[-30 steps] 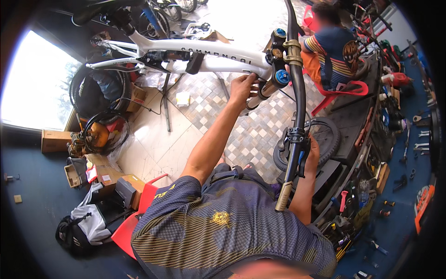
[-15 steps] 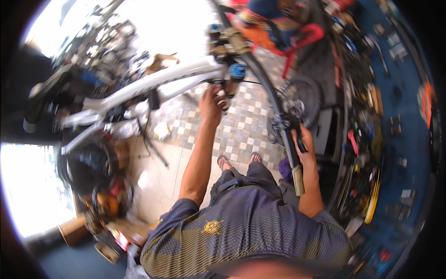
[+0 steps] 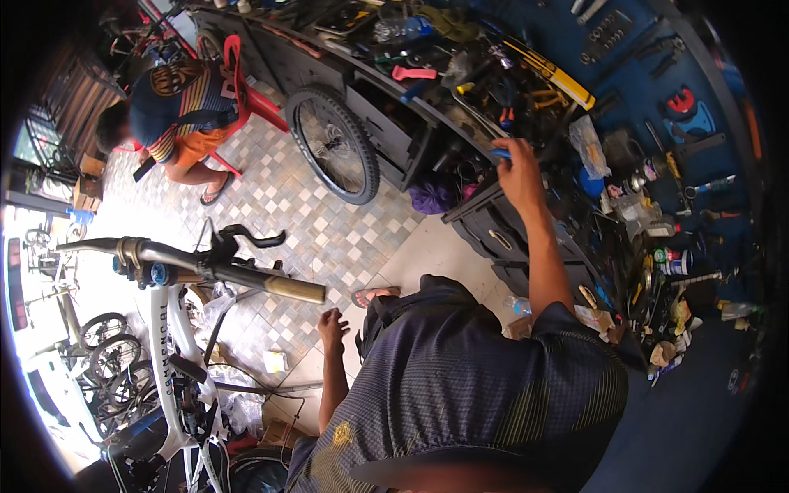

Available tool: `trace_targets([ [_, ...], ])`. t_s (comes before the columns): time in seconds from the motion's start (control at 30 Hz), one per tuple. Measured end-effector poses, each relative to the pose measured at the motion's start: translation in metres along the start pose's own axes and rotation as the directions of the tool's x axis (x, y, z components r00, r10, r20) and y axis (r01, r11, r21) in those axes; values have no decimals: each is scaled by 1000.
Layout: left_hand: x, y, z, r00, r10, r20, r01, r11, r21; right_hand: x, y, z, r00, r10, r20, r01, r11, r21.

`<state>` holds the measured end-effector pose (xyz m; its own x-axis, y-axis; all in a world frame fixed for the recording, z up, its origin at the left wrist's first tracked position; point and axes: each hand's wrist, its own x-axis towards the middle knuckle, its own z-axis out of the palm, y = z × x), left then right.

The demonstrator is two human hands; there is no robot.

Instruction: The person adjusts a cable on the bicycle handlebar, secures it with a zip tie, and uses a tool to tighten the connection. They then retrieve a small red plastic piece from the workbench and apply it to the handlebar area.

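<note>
My right hand [image 3: 519, 177] reaches over the edge of the tool bench, its fingers closed on a small blue object [image 3: 500, 153] whose kind I cannot make out. Low by the bike, my left hand [image 3: 332, 329] hangs with fingers loosely apart and nothing in them. Just beyond it is the tan bare end of the handlebar [image 3: 292, 287], not touched by the hand. A black brake lever [image 3: 255, 238] is clamped to the bar. The white bicycle frame [image 3: 164, 353] stands to the left, below the bar.
Crowded with tools, the bench [image 3: 460, 123] runs along the right; a yellow tool [image 3: 559, 74] lies on it. Tools hang on the blue wall [image 3: 641, 49]. A loose wheel [image 3: 331, 144] leans on the cabinet. Another person [image 3: 177, 103] sits on a red chair [image 3: 261, 107] at far left.
My body has turned right toward the bench. My right hand has let go of the handlebar and moved to the bench; my left hand has come away from the frame's front.
</note>
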<state>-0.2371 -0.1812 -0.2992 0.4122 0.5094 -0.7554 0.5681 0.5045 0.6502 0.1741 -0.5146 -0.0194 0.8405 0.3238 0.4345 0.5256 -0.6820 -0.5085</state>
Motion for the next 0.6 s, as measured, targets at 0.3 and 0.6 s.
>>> trace_targets([
  [0.3, -45, -20, 82, 977, 210, 29, -210, 938, 275, -59, 161, -74, 964, 47, 263, 90, 869, -486],
  [0.6, -97, -65, 131, 963, 203, 177, -261, 866, 428, -86, 186, -65, 990, -71, 121, 107, 939, -327],
])
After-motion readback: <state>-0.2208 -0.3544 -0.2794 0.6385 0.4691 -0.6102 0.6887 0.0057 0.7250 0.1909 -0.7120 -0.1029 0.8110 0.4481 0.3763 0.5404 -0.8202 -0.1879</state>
